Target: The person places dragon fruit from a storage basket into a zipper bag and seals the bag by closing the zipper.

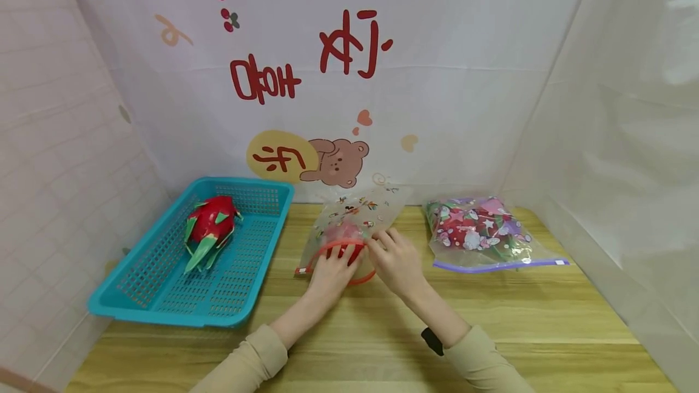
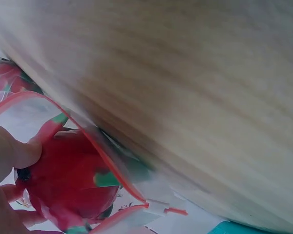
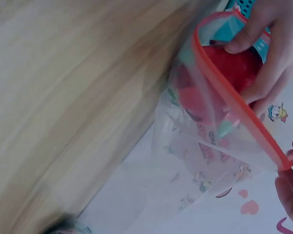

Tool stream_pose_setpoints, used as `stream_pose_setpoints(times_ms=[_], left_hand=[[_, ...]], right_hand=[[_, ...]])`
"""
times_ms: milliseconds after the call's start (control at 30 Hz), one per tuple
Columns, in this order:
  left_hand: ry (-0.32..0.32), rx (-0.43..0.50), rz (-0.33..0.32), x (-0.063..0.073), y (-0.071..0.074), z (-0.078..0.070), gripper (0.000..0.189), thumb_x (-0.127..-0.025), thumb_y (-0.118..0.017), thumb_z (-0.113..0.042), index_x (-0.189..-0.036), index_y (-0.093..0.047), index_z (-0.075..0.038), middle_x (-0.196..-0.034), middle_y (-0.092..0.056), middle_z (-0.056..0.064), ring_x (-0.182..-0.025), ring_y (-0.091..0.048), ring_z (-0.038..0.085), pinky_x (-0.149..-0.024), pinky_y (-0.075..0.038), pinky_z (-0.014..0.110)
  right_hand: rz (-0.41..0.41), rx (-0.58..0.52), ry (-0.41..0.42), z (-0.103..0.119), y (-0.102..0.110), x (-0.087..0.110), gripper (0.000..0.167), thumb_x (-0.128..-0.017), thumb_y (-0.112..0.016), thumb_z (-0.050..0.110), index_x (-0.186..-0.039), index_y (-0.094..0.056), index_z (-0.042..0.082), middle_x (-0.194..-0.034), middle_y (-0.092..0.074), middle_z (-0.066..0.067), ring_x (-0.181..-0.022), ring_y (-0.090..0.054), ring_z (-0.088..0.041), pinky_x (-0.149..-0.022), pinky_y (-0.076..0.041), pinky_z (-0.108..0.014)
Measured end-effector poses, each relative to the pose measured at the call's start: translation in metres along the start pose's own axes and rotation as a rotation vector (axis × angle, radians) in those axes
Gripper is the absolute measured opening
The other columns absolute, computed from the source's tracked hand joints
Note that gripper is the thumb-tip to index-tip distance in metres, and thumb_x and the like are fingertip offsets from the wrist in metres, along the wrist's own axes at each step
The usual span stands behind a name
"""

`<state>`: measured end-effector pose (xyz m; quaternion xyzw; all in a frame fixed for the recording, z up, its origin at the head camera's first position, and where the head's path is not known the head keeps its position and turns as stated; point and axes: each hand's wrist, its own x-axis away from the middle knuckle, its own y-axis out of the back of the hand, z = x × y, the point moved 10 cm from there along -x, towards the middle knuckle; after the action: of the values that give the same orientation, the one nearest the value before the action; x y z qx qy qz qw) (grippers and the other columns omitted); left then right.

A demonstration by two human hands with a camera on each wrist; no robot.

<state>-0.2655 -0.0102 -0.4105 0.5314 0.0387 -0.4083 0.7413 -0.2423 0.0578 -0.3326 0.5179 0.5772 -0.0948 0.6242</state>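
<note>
A clear zip bag (image 1: pixel 363 205) with a red zip strip and small cartoon prints stands with its mouth apart toward me. My left hand (image 1: pixel 331 268) reaches into that mouth and grips a red dragon fruit (image 2: pixel 71 175) with green-tipped scales, thumb on one side and fingers on the other. The fruit sits just inside the red rim, as the right wrist view also shows. At the right end of the rim, my right hand (image 1: pixel 397 262) pinches the red zip strip (image 3: pixel 244 105) between thumb and fingers.
On the left stands a blue plastic basket (image 1: pixel 256 259) with another dragon fruit (image 1: pixel 214 220) inside. A filled zip bag (image 1: pixel 480 232) with a purple strip lies at the right. Behind the wooden table (image 1: pixel 377 344) hangs a printed white cloth (image 1: pixel 464 77).
</note>
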Motion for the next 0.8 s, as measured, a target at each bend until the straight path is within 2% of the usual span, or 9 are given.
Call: stream_pose_setpoints(times_ms=[133, 267, 333, 367, 467, 500, 600, 800], left_hand=[[0.004, -0.008, -0.020, -0.001, -0.001, -0.001, 0.043, -0.085, -0.063, -0.020, -0.126, -0.057, -0.032, -0.119, -0.051, 0.000, -0.094, -0.056, 0.019, -0.059, -0.047, 0.029], [0.035, -0.025, -0.085, -0.005, 0.003, 0.001, 0.034, -0.087, -0.054, -0.019, -0.118, -0.064, -0.030, -0.115, -0.056, 0.002, -0.094, -0.060, 0.022, -0.073, -0.051, 0.034], [0.061, -0.021, -0.112, -0.007, 0.006, 0.003, 0.034, -0.088, -0.048, -0.016, -0.114, -0.066, -0.027, -0.115, -0.058, 0.004, -0.098, -0.062, 0.027, -0.084, -0.052, 0.039], [0.075, -0.019, -0.113, -0.008, 0.006, 0.004, 0.034, -0.087, -0.047, -0.016, -0.113, -0.066, -0.026, -0.114, -0.058, 0.005, -0.100, -0.062, 0.029, -0.084, -0.051, 0.039], [0.119, -0.030, -0.077, -0.009, 0.005, 0.006, 0.033, -0.087, -0.046, -0.015, -0.112, -0.066, -0.024, -0.110, -0.058, 0.006, -0.095, -0.063, 0.029, -0.075, -0.049, 0.034], [0.133, -0.034, -0.057, -0.009, 0.004, 0.006, 0.031, -0.088, -0.047, -0.015, -0.112, -0.065, -0.023, -0.108, -0.058, 0.006, -0.094, -0.063, 0.028, -0.076, -0.049, 0.033], [0.171, -0.075, -0.025, -0.006, 0.004, 0.003, 0.027, -0.088, -0.048, -0.019, -0.110, -0.063, -0.020, -0.102, -0.057, 0.006, -0.086, -0.060, 0.022, -0.068, -0.044, 0.030], [0.214, -0.157, -0.103, -0.001, 0.019, -0.003, 0.022, -0.088, -0.049, -0.025, -0.101, -0.065, -0.018, -0.095, -0.056, 0.005, -0.076, -0.056, 0.018, -0.065, -0.042, 0.028]], right_hand=[[-0.012, -0.016, -0.021, -0.006, 0.006, -0.001, 0.010, -0.077, -0.064, 0.004, -0.085, -0.069, 0.007, -0.080, -0.065, -0.004, -0.071, -0.062, -0.020, -0.056, -0.053, -0.030], [-0.040, -0.026, -0.063, -0.015, 0.014, -0.002, 0.010, -0.078, -0.064, 0.004, -0.085, -0.070, 0.007, -0.079, -0.066, -0.004, -0.068, -0.063, -0.020, -0.052, -0.053, -0.031], [-0.056, -0.032, -0.087, -0.019, 0.017, -0.001, 0.010, -0.076, -0.064, 0.003, -0.084, -0.069, 0.007, -0.077, -0.065, -0.003, -0.066, -0.064, -0.019, -0.051, -0.053, -0.031], [-0.063, -0.037, -0.097, -0.021, 0.018, -0.001, 0.010, -0.075, -0.065, 0.002, -0.083, -0.068, 0.007, -0.077, -0.065, -0.003, -0.065, -0.063, -0.019, -0.051, -0.052, -0.031], [-0.071, -0.054, -0.130, -0.026, 0.021, 0.001, 0.011, -0.074, -0.066, 0.001, -0.082, -0.068, 0.007, -0.075, -0.063, -0.004, -0.063, -0.062, -0.019, -0.051, -0.051, -0.030], [-0.069, -0.061, -0.139, -0.028, 0.021, 0.002, 0.011, -0.073, -0.066, 0.000, -0.082, -0.067, 0.006, -0.075, -0.063, -0.004, -0.062, -0.062, -0.018, -0.050, -0.051, -0.030], [-0.067, -0.084, -0.159, -0.030, 0.022, 0.005, 0.011, -0.072, -0.066, -0.001, -0.081, -0.067, 0.006, -0.075, -0.063, -0.005, -0.059, -0.060, -0.016, -0.049, -0.049, -0.028], [-0.085, -0.066, -0.188, -0.033, 0.023, 0.008, 0.011, -0.070, -0.063, -0.001, -0.077, -0.065, 0.007, -0.073, -0.059, -0.003, -0.054, -0.052, -0.013, -0.045, -0.043, -0.025]])
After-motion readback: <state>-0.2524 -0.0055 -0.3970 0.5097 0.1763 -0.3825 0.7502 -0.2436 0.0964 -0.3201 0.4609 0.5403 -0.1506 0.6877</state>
